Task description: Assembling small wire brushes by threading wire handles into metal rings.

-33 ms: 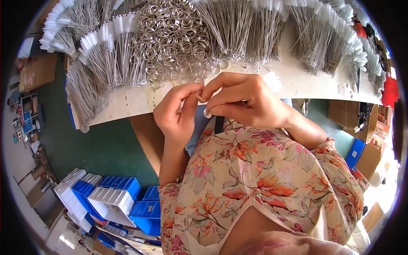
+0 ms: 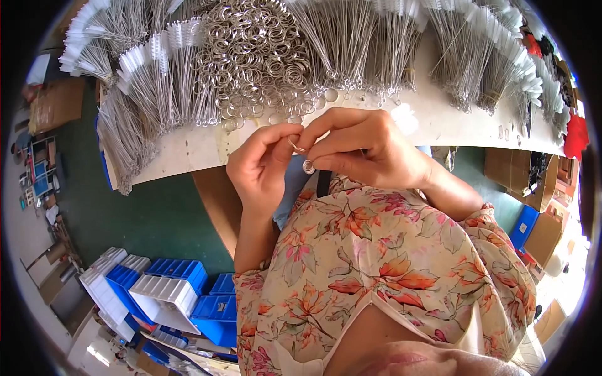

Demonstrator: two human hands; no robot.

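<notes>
Just off the table's near edge, my two hands meet with closed fingers. A shiny metal ring (image 2: 297,147) spans the gap between the fingertips. My left hand (image 2: 260,164) pinches its left side between thumb and forefinger. On its other side, my right hand (image 2: 370,149) grips it with thumb and bent fingers. Beneath the right fingertips hang a few more small metal rings (image 2: 308,167), bunched together; how many is unclear. Beyond my hands, a large heap of loose metal rings (image 2: 254,56) lies on the table (image 2: 439,119).
Bundles of thin wire brushes with white bristles (image 2: 364,50) flank the ring heap, with more brushes (image 2: 128,135) at the left corner. Blue and white plastic bins (image 2: 216,313) stand at lower left. Cardboard boxes (image 2: 517,172) sit under the table's right side.
The ring between my fingertips has turned and shows more of its curve. My right fingers have shifted slightly, and the small rings below them moved a little to the right.
</notes>
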